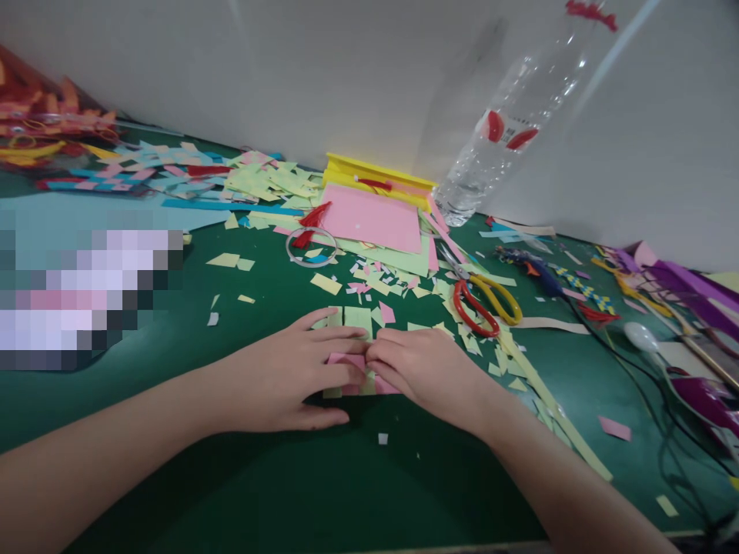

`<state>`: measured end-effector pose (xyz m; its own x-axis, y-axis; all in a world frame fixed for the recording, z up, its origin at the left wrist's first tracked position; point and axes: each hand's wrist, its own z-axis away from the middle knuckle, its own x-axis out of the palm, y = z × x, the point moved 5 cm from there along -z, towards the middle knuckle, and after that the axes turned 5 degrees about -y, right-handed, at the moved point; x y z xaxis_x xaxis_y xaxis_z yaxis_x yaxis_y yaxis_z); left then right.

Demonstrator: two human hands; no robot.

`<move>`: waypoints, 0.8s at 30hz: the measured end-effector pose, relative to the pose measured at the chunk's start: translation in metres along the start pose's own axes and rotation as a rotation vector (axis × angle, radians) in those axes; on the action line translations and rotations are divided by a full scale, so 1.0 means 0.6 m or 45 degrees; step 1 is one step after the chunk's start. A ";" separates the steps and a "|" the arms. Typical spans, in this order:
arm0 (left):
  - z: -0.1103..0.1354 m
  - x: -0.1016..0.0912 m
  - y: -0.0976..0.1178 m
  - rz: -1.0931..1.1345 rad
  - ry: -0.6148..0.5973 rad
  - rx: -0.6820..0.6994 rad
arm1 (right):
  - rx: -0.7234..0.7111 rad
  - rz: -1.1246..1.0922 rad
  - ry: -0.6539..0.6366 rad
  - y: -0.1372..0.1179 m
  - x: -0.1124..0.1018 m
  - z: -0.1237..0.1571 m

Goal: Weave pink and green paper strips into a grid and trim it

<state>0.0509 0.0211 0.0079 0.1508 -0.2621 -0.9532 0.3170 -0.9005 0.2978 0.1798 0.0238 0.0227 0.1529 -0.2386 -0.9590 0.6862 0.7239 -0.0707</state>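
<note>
Paper (348, 361), pink and green, flat on the surface (277, 492) before you | your left hand (265, 377): fingers spread loosely over it | your right hand (430, 373): fingers bunched at it (can't tell whether they grip) | scissors (465, 275) beyond, to your right

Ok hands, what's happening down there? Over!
Left hand spread over pink-and-green paper. Right hand touching it, fingers bunched. Scraps just beyond, scissors farther right.

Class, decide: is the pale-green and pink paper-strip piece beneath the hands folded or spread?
Spread, where visible: the pale-green and pink paper-strip piece lies flat on the green table; fingers hide its middle.
</note>
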 end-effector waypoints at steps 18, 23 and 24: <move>0.000 -0.001 0.000 0.004 0.034 0.021 | -0.009 -0.051 -0.003 0.003 0.001 0.001; 0.001 0.000 0.000 0.010 0.044 0.016 | 0.066 0.011 -0.025 0.000 0.002 -0.001; 0.001 0.000 0.000 0.013 0.048 0.016 | 0.059 0.008 -0.029 -0.001 0.002 -0.001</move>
<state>0.0505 0.0211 0.0079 0.1889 -0.2581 -0.9475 0.3036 -0.9022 0.3063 0.1792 0.0235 0.0217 0.1728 -0.2491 -0.9529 0.7172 0.6950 -0.0516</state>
